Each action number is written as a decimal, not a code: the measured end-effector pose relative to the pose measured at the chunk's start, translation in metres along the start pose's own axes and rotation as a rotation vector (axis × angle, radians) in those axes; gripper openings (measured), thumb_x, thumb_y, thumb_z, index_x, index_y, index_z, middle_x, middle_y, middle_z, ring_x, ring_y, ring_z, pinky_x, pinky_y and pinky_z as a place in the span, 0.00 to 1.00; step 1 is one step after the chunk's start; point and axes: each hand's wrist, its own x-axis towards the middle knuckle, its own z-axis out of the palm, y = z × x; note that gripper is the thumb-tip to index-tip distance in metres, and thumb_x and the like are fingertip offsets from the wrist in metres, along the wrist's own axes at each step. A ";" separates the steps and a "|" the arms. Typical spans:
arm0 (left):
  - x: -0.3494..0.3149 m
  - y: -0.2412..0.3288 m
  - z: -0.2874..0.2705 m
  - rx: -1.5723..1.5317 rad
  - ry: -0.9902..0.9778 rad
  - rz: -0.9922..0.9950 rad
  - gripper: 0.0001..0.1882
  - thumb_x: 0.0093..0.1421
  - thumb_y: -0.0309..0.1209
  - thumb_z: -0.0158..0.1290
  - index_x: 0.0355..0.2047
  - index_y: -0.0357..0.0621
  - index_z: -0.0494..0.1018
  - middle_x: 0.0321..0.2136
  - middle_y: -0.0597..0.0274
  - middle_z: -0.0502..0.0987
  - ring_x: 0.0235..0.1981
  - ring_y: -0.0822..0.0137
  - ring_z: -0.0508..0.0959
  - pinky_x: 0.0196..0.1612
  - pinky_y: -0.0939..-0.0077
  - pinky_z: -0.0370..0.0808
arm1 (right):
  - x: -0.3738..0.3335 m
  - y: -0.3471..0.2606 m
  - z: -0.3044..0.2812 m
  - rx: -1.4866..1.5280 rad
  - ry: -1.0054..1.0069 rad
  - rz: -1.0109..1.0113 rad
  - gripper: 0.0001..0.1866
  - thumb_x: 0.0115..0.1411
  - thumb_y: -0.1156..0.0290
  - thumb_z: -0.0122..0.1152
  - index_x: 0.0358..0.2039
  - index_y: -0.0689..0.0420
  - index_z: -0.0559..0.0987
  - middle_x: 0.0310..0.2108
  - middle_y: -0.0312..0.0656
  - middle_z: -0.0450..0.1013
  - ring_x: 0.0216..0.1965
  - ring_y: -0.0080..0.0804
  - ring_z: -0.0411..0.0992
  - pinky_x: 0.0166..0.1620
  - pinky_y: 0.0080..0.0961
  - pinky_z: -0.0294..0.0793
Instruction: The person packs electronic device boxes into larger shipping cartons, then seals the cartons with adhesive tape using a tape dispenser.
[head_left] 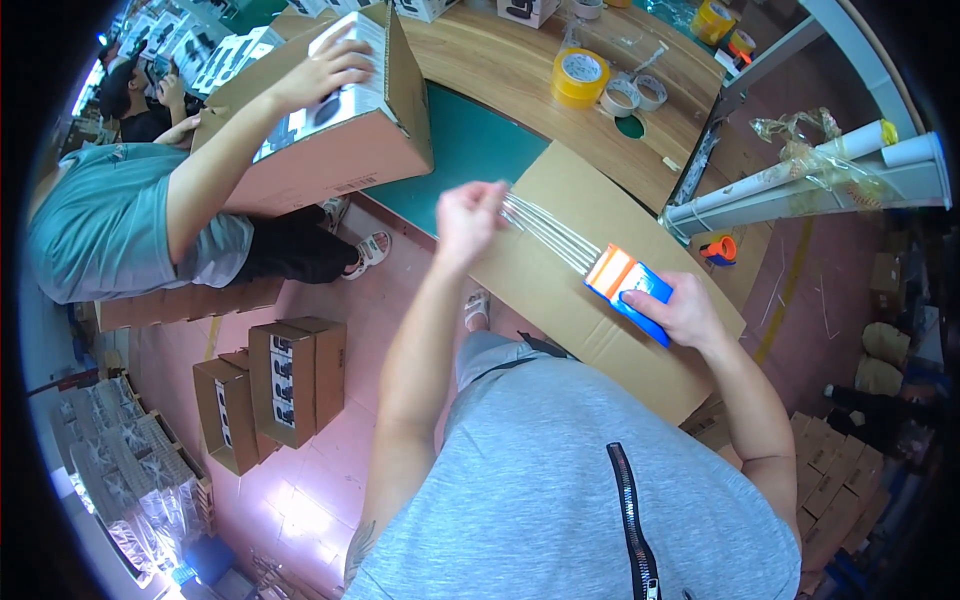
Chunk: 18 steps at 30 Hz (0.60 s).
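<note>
My right hand (680, 312) is wrapped round a blue and orange hand-held tape dispenser (630, 290), low over a cardboard box (570, 185). From its orange end a clear tape strip (550, 235) with white streaks runs taut up and left. My left hand (470, 222), slightly blurred, is closed on the strip's far end, near the box's left edge. The strip's contact with the cardboard cannot be made out.
A co-worker in a green shirt (130, 215) reaches into an open carton (330, 150) at left. Tape rolls (580, 78) lie on the wooden table (480, 60). Two open cartons (290, 385) stand on the floor. An orange tape dispenser (718, 250) lies at right, below white rolls (800, 170).
</note>
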 end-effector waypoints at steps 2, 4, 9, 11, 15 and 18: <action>0.014 0.007 -0.010 0.029 0.019 0.022 0.13 0.62 0.35 0.55 0.30 0.34 0.80 0.20 0.62 0.80 0.19 0.76 0.76 0.25 0.78 0.73 | -0.006 0.003 0.001 -0.044 0.024 0.036 0.27 0.52 0.44 0.66 0.29 0.61 0.83 0.19 0.47 0.76 0.23 0.36 0.76 0.31 0.32 0.74; 0.022 0.016 -0.007 0.126 0.029 0.011 0.14 0.61 0.35 0.54 0.30 0.35 0.80 0.20 0.62 0.80 0.20 0.76 0.76 0.26 0.77 0.73 | -0.003 0.001 0.000 -0.059 0.014 0.054 0.28 0.52 0.43 0.65 0.29 0.61 0.83 0.20 0.48 0.76 0.23 0.37 0.76 0.32 0.33 0.74; 0.030 -0.006 -0.002 0.298 0.075 -0.059 0.14 0.62 0.35 0.55 0.31 0.34 0.80 0.22 0.61 0.80 0.22 0.74 0.75 0.30 0.78 0.74 | 0.007 -0.009 0.002 -0.122 0.023 0.096 0.31 0.53 0.41 0.63 0.27 0.64 0.82 0.20 0.50 0.76 0.22 0.40 0.76 0.31 0.34 0.74; 0.032 -0.021 0.004 0.337 0.103 -0.067 0.14 0.61 0.37 0.55 0.30 0.37 0.81 0.23 0.59 0.81 0.25 0.71 0.78 0.34 0.76 0.74 | 0.009 -0.008 0.003 -0.131 0.029 0.090 0.31 0.53 0.41 0.62 0.26 0.64 0.82 0.19 0.51 0.75 0.22 0.40 0.76 0.31 0.34 0.74; 0.037 -0.023 0.004 0.144 -0.143 -0.320 0.28 0.61 0.44 0.54 0.58 0.46 0.66 0.46 0.48 0.77 0.42 0.61 0.79 0.43 0.71 0.75 | 0.011 -0.009 0.004 -0.119 0.032 0.095 0.32 0.53 0.40 0.62 0.25 0.64 0.82 0.18 0.52 0.74 0.21 0.42 0.75 0.30 0.35 0.74; 0.045 -0.025 -0.007 0.078 -0.384 -0.602 0.52 0.60 0.53 0.52 0.70 0.46 0.32 0.63 0.40 0.59 0.54 0.54 0.73 0.49 0.67 0.74 | 0.011 -0.008 0.003 -0.098 0.026 0.082 0.32 0.53 0.40 0.62 0.24 0.64 0.82 0.18 0.52 0.74 0.20 0.43 0.75 0.29 0.36 0.73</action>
